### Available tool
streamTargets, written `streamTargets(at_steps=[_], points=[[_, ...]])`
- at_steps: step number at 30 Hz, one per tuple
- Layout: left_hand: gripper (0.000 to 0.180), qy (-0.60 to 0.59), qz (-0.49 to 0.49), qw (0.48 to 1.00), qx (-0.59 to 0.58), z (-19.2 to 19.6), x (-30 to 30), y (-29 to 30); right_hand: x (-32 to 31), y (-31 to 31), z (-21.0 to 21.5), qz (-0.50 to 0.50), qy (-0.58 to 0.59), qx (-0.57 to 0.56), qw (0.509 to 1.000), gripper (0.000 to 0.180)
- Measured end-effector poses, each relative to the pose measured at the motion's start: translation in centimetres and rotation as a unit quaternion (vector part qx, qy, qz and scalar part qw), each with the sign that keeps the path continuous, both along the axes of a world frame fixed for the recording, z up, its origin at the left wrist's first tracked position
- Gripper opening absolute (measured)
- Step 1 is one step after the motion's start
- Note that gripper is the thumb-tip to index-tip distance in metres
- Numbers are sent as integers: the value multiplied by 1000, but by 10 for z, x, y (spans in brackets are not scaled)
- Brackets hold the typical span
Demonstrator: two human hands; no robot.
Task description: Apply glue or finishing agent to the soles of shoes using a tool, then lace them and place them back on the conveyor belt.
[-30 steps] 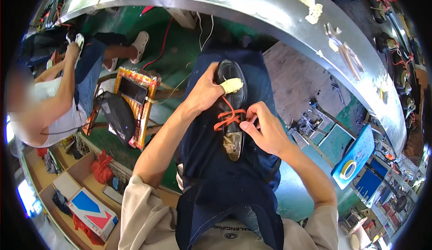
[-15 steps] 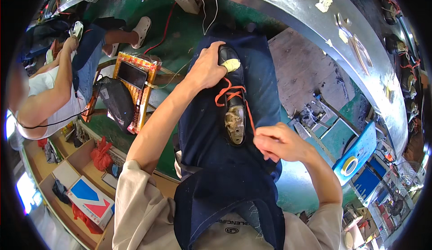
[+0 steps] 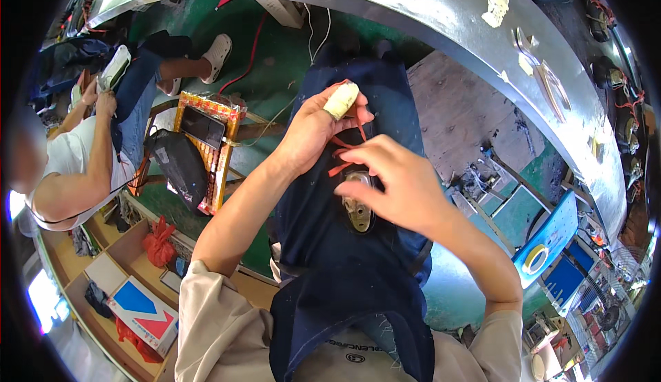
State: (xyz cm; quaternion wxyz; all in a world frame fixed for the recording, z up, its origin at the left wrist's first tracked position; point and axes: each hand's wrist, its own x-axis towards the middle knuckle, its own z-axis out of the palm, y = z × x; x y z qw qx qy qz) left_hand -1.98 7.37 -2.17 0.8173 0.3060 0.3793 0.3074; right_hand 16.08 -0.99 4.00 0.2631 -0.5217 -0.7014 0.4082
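Note:
A black lace-up shoe lies toe-away on my apron-covered lap, mostly hidden by my hands. A scuffed last with a metal plate point(image 3: 359, 218) shows in its heel opening. Over the front of the shoe, my left hand point(image 3: 310, 131) is closed on an orange shoelace point(image 3: 362, 122). Its thumb is wrapped in cream tape point(image 3: 341, 100). My right hand point(image 3: 399, 182) hovers over the laced part, thumb and forefinger apart, its fingertips beside the lace loops. Slight blur softens the right fingers.
At the left a person in a white top holds a pale shoe point(image 3: 116, 67). Near them, a beaded seat point(image 3: 219, 165) bears a phone point(image 3: 202, 130) and a black bag point(image 3: 177, 163). A metal bench edge point(image 3: 441, 34) curves across the far side. A blue stool point(image 3: 551, 234) stands right.
My left hand has lifted off the shoe's toe and taken hold of the lace. My right hand has moved in from the lower right to above the shoe, and its fingers have parted.

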Motion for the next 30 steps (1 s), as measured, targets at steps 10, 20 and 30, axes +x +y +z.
streamTargets(at_steps=[10, 20, 30], points=[[29, 46, -34, 998, 35, -11, -17, 4, -13, 32, -1, 102, -178, 182, 961, 19], [28, 18, -5, 1000, 17, -9, -14, -5, -1, 11, 24, 221, -74, 60, 971, 18], [26, -108, 70, 990, -63, 14, -16, -26, -9, -10, 27, 168, 160, 68, 970, 23]])
